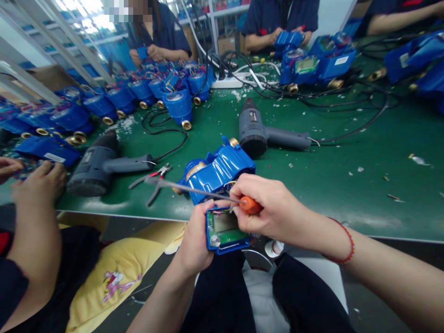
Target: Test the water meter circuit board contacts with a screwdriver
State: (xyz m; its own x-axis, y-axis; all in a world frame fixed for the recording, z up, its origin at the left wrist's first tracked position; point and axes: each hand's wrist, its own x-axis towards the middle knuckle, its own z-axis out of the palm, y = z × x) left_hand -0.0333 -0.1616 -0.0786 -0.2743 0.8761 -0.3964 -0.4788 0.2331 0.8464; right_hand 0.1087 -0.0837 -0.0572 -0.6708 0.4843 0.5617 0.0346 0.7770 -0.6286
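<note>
My left hand (198,240) grips a blue meter housing (229,249) by its left side, at the table's front edge. Inside the housing sit a green circuit board and a grey display (224,223). Wrapped in my right hand (265,203) is a screwdriver (250,205) with an orange handle, its long shaft pointing left across the meter. The fingertips of that hand touch the top right of the housing and hide part of the board. Just beyond lies a blue meter body (222,169) with brass fittings, tipped on its side on the table.
Two grey heat guns (255,127) lie on the green table (347,185), one left, one right of centre. Pliers (157,180) rest near the left one. Rows of blue meters (176,104) and black cables stand behind. A co-worker's hands (41,180) work at left; others sit opposite.
</note>
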